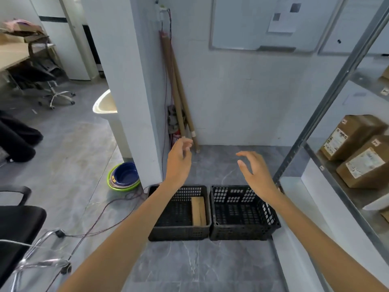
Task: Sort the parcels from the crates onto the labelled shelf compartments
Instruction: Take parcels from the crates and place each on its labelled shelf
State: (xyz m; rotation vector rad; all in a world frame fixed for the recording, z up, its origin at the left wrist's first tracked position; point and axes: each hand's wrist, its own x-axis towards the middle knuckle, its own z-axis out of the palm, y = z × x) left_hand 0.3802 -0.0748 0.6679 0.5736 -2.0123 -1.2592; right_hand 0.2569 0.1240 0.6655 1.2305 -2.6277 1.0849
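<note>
Left hand point(180, 159), right hand point(255, 168) both loose, empty, above crates point(179, 230); parcel point(198, 210), seemingly cardboard, in left crate below

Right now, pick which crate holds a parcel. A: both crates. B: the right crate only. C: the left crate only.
C: one brown parcel lies against the right wall of the left crate, while the right crate shows only its bare bottom.

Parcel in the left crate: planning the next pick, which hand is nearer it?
Left. The left hand is raised over the crate holding the parcel; the right hand over the empty crate beside it.
</note>
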